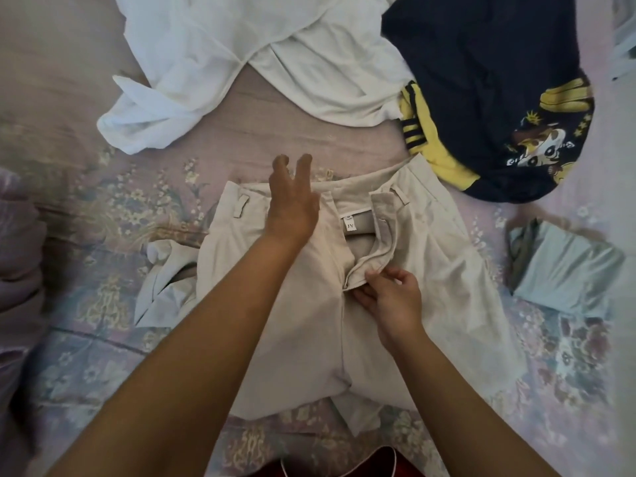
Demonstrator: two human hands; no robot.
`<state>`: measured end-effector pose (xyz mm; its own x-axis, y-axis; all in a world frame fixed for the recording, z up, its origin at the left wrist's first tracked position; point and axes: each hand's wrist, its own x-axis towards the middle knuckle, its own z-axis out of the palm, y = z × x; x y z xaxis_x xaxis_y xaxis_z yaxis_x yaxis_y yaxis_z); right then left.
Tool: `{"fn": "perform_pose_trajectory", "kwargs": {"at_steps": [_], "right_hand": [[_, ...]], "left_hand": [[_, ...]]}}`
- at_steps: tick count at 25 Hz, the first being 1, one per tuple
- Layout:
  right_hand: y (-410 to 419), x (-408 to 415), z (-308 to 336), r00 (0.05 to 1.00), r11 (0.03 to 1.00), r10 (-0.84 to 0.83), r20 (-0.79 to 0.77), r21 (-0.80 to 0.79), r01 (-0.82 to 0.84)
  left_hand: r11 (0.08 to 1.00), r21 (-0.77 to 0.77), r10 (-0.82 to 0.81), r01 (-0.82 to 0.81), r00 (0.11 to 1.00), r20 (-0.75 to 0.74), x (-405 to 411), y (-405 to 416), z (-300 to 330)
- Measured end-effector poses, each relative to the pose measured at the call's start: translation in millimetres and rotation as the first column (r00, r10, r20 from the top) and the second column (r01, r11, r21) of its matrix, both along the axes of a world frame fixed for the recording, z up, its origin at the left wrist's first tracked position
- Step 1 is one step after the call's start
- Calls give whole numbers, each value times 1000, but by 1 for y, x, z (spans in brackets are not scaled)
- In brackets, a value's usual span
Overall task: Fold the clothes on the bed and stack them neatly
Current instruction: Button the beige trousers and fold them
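Observation:
Beige trousers (440,270) lie flat on the bed in front of me, waistband away from me and fly open, a white label showing inside. My left hand (292,197) rests on the left side of the waistband with straight, spread fingers. My right hand (389,297) pinches the zipper flap at the base of the fly. A crumpled white shirt (241,53) lies at the top. A navy and yellow printed garment (492,94) is heaped at the upper right.
A folded pale grey-blue garment (568,273) sits at the right edge. The floral pink bedspread (103,208) covers the bed. A white pocket lining (161,284) sticks out left of the trousers. Something red (327,466) shows at the bottom edge.

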<state>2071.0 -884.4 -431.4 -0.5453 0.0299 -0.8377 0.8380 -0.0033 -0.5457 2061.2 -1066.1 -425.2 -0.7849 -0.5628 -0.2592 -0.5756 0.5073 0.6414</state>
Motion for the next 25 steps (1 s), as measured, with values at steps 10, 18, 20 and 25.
{"fn": "perform_pose_trajectory", "kwargs": {"at_steps": [10, 18, 20, 25], "right_hand": [[11, 15, -20, 510, 482, 817, -270, 805, -346], [38, -3, -25, -451, 395, 778, -437, 899, -188], [36, -4, -24, -420, 407, 770, -480, 877, -256], [34, -6, -20, -357, 359, 781, -512, 836, -415]], "left_hand": [[873, -395, -243, 286, 957, 156, 133, 108, -49], [705, -694, -423, 149, 873, -242, 150, 108, -68], [717, -688, -396, 114, 878, -268, 147, 113, -67], [744, -664, -367, 78, 878, -309, 145, 114, -64]]}}
